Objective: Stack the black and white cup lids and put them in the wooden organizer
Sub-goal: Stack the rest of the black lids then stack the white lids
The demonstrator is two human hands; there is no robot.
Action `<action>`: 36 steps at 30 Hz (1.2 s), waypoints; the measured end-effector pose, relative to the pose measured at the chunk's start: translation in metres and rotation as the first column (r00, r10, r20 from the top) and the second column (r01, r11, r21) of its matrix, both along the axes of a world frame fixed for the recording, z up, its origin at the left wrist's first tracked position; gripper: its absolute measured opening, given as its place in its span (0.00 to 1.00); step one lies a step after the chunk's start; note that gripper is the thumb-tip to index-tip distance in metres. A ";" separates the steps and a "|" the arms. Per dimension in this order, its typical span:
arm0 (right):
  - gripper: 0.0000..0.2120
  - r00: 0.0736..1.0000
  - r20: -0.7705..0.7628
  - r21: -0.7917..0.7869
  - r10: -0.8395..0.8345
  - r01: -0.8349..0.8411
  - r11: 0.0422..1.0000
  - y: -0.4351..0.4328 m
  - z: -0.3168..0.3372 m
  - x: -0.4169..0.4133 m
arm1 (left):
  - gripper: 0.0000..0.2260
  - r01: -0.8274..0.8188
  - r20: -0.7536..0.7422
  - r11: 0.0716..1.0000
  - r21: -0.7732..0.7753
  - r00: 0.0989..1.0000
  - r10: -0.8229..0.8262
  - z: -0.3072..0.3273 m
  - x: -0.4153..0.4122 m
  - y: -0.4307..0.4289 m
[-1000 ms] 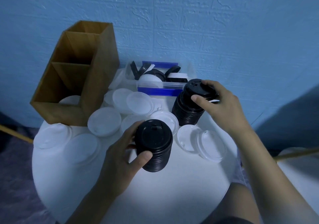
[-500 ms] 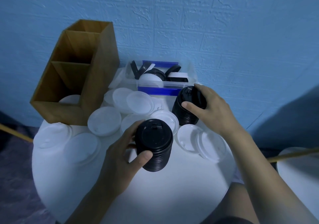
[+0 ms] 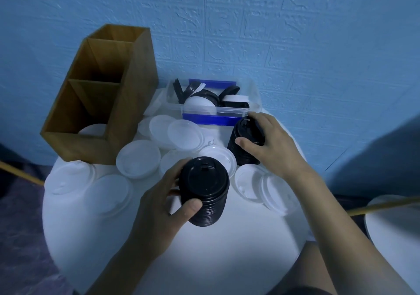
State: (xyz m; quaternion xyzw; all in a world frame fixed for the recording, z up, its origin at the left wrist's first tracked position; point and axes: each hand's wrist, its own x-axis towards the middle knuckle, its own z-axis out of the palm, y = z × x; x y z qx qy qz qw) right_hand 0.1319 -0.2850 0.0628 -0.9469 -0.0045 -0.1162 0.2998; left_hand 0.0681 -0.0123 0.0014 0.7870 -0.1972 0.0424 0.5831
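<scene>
My left hand point(image 3: 159, 206) grips a tall stack of black lids point(image 3: 204, 190) standing near the middle of the round white table point(image 3: 227, 260). Further back on the right, my right hand point(image 3: 270, 144) is closed over a second stack of black lids point(image 3: 244, 140), covering its top. Several white lids point(image 3: 137, 161) lie loose on the table around both stacks. The wooden organizer point(image 3: 127, 103) stands at the back left with two open compartments; something white shows in its front one.
A clear plastic bin with blue handles point(image 3: 211, 110) sits at the back against the blue wall, holding several black and white lids. More white lids point(image 3: 271, 188) lie at the right near the table's edge. Another white surface point(image 3: 395, 226) shows at far right.
My right hand has pressed down over the back stack of black lids, which now looks shorter and tighter. My left hand and its stack have stayed in place.
</scene>
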 end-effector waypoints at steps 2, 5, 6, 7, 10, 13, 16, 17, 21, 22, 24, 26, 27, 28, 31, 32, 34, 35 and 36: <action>0.33 1.000 -0.007 0.025 0.013 -0.012 1.000 0.001 -0.002 0.002 | 0.33 0.002 -0.009 1.000 -0.007 1.000 -0.002 0.000 0.000 0.000; 0.33 1.000 -0.012 0.066 0.009 -0.008 0.998 0.001 -0.003 0.004 | 0.33 -0.004 -0.010 1.000 0.008 1.000 0.004 0.000 0.001 0.001; 0.33 1.000 -0.012 0.070 0.005 -0.005 0.998 0.002 -0.003 0.003 | 0.33 -0.009 -0.007 1.000 0.014 1.000 0.009 -0.001 0.001 0.002; 0.33 1.000 -0.013 0.067 0.003 -0.003 0.998 0.002 -0.003 0.003 | 0.33 -0.010 -0.001 1.000 0.018 1.000 0.010 -0.001 0.001 0.002; 0.34 1.000 -0.030 0.053 0.009 -0.007 0.999 -0.003 0.000 0.002 | 0.32 0.003 0.008 1.000 0.009 1.000 -0.004 -0.001 -0.001 -0.001; 0.41 0.996 -0.088 0.062 0.014 -0.009 0.998 -0.008 0.010 0.003 | 0.32 -0.007 0.008 1.000 0.002 1.000 0.007 0.001 -0.001 0.000; 0.45 0.993 -0.118 0.023 0.019 -0.017 1.000 -0.010 0.019 0.003 | 0.32 -0.004 0.013 1.000 0.020 1.000 0.004 0.002 -0.001 0.000; 0.44 0.993 -0.116 0.009 0.022 -0.021 1.000 -0.009 0.022 0.004 | 0.32 -0.004 0.011 1.000 0.024 1.000 0.004 0.001 -0.001 0.000; 0.32 0.995 -0.095 -0.041 -0.022 0.018 0.999 -0.003 0.039 0.016 | 0.33 -0.006 -0.001 1.000 -0.003 1.000 0.006 0.002 -0.003 -0.001; 0.28 0.997 -0.065 -0.057 -0.047 0.043 0.997 -0.002 0.043 0.024 | 0.32 -0.006 -0.002 1.000 -0.014 1.000 0.006 0.001 -0.003 -0.001; 0.19 0.997 0.000 -0.116 -0.080 0.080 0.990 -0.002 0.048 0.047 | 0.31 -0.009 -0.006 1.000 -0.020 1.000 0.009 0.002 -0.003 0.000; 0.15 0.997 -0.001 -0.189 -0.074 0.072 0.979 -0.005 0.050 0.075 | 0.30 -0.005 -0.011 1.000 -0.024 1.000 0.005 0.001 -0.003 0.000; 0.15 0.997 -0.028 -0.211 -0.065 0.058 0.976 -0.007 0.050 0.089 | 0.30 -0.004 -0.014 1.000 -0.024 1.000 0.004 0.000 -0.003 0.000; 0.14 0.997 -0.057 -0.227 -0.059 0.044 0.973 -0.008 0.051 0.102 | 0.30 -0.005 -0.015 1.000 -0.019 1.000 0.005 0.000 -0.003 0.000; 0.16 0.992 -0.117 -0.307 -0.052 0.014 0.952 -0.007 0.055 0.137 | 0.32 0.007 -0.017 1.000 0.001 1.000 -0.007 -0.002 -0.001 0.001; 0.18 0.988 -0.147 -0.331 -0.054 0.003 0.944 -0.006 0.055 0.147 | 0.32 0.011 -0.015 1.000 0.011 1.000 -0.011 -0.003 0.000 0.001; 0.21 0.970 -0.235 -0.345 -0.058 -0.027 0.938 -0.002 0.053 0.163 | 0.32 0.017 -0.009 1.000 0.025 1.000 -0.017 -0.004 0.001 0.002; 0.22 0.959 -0.278 -0.352 -0.055 -0.049 0.935 0.001 0.051 0.170 | 0.31 0.020 -0.009 0.999 0.029 1.000 -0.020 -0.004 0.002 0.003; 0.22 0.948 -0.314 -0.362 -0.051 -0.070 0.930 0.003 0.049 0.175 | 0.31 0.022 -0.010 0.999 0.032 1.000 -0.022 -0.004 0.002 0.003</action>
